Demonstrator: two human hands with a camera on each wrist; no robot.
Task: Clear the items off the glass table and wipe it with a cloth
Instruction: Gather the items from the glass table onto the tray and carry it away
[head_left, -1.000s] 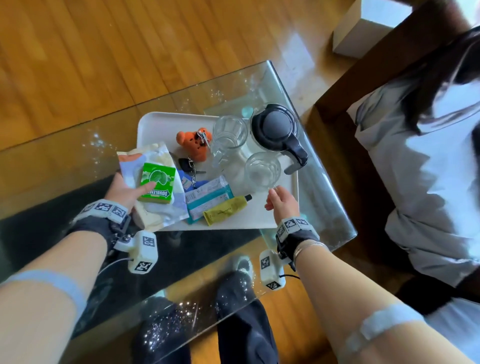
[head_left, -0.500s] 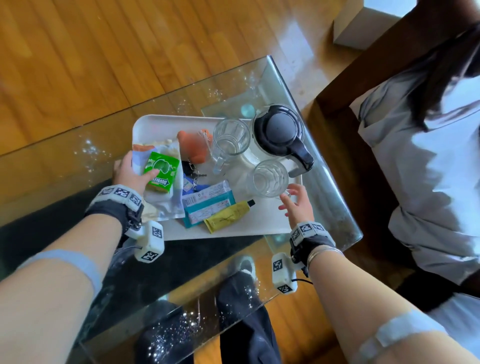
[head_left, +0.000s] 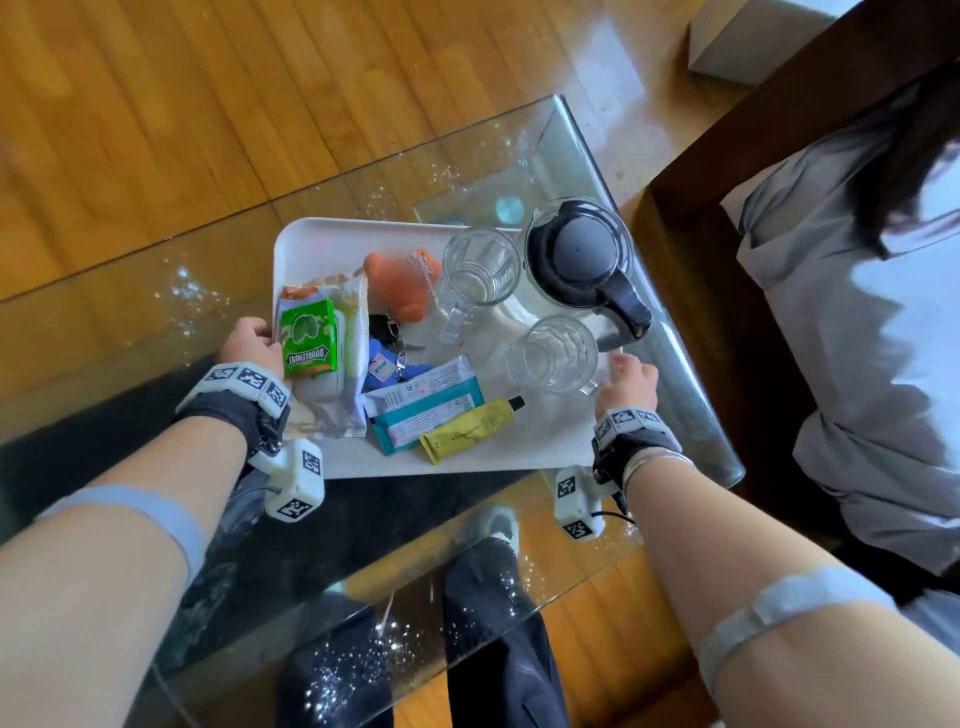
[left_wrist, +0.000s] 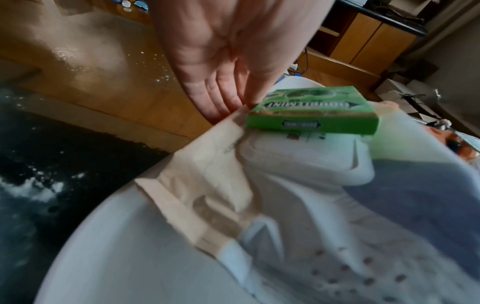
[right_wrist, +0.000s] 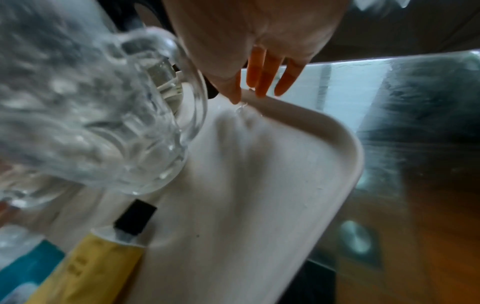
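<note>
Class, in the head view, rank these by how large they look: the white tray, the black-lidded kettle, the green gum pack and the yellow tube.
1. white tray, by far the largest.
2. black-lidded kettle.
3 and 4. green gum pack and yellow tube: too alike to rank; the tube looks longer, the pack wider.

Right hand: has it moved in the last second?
Yes. The right hand went from beside the yellow tube cap to the tray right rim, by the near mug.

white tray (head_left: 332, 244) (loaded with clutter) lies flat on glass table (head_left: 130, 312).
</note>
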